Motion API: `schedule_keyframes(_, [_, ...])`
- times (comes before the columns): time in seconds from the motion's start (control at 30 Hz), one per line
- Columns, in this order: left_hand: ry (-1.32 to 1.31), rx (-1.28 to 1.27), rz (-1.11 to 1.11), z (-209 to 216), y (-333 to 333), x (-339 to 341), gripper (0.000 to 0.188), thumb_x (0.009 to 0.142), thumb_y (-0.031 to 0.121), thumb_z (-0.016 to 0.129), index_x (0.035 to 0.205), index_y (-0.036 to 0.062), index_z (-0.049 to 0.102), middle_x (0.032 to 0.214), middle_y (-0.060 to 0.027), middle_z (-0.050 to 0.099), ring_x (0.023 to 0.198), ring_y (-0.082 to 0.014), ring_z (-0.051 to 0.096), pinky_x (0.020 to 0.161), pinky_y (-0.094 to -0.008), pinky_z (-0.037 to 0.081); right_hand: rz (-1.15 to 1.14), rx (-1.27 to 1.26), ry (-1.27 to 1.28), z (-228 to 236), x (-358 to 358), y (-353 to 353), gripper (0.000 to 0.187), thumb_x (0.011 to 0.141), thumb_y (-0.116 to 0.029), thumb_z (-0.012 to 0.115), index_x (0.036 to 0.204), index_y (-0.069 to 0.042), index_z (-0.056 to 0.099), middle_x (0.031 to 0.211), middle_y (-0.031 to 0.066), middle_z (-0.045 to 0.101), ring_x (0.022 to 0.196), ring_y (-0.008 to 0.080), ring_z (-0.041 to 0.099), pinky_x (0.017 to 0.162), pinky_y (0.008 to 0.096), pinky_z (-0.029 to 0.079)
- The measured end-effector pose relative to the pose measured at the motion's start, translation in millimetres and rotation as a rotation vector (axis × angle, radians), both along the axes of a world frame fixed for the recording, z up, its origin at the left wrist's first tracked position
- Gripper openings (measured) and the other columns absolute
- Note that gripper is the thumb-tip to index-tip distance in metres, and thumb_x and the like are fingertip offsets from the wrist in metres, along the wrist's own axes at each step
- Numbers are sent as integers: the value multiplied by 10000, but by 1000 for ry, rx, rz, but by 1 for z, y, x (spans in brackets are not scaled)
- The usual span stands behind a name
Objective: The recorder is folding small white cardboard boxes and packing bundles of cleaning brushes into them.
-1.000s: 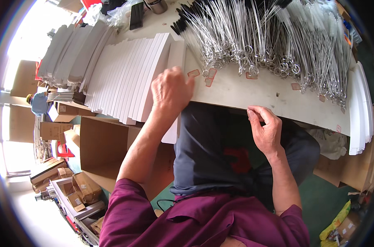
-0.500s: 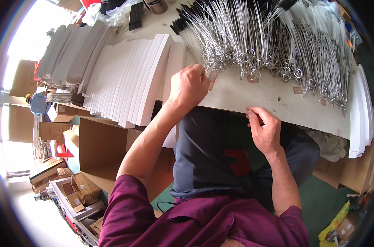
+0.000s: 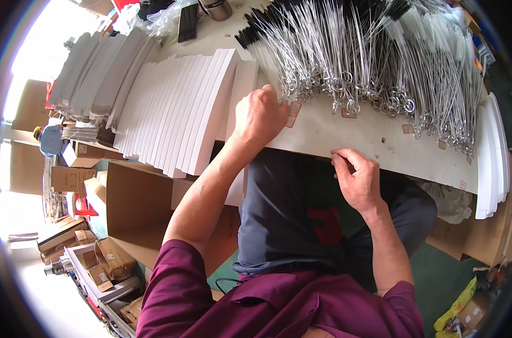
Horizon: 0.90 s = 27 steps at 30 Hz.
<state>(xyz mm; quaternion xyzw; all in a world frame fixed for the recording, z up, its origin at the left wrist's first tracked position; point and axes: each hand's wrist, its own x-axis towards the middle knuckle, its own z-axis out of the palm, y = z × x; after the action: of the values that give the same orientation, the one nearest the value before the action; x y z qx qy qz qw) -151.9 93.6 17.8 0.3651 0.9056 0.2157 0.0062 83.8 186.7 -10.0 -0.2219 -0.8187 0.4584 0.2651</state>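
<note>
Left hand (image 3: 261,117) curled, grip hidden; right hand (image 3: 356,180) half-open by our pale desk's front edge (image 3: 400,160). Let's not snag silver ring-ended wires (image 3: 346,62).

Brt light frm L window (image 3: 50,45), blown out; pic edges dark, warped.

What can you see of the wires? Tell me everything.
The many wires are thin, silvery and metal-looking, with rings at their near ends, dark far ends toward the left and pale ones toward the right. They lie heaped, overlapping, on the table. The left hand is by the heap's left edge; contact is unclear.
</note>
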Motion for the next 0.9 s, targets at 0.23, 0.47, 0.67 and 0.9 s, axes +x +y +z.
schedule_keyframes(0.23, [-57,-198,-45,17,10,-5,237,804,215,695,835,-19,709,891,-263,719,904,-424,719,827,-477,574,5,-37,-23,-2,-4,-1,74,921,-40,715,965,18,725,847,178,735,722,323,723,643,374,553])
schedule_keyframes(0.47, [-136,16,-68,1,-5,-20,191,787,77,644,929,-34,708,758,-244,705,724,-337,732,710,-428,588,6,-47,-16,-1,-4,-1,72,920,-44,718,957,17,727,837,177,734,719,321,725,636,371,553])
schedule_keyframes(0.67, [-561,138,-52,24,-10,-20,264,824,-7,623,1074,-74,674,742,-148,705,607,-205,698,523,-351,581,38,-98,-18,2,-6,-2,91,931,-46,700,973,29,728,822,177,731,698,255,731,620,354,547])
schedule_keyframes(0.9, [-979,790,56,42,-14,-15,571,876,16,608,1384,-175,430,881,-216,679,618,-236,697,579,-333,616,182,-403,-66,13,-33,1,235,1024,-176,664,1048,49,728,850,77,723,720,116,697,612,255,559])
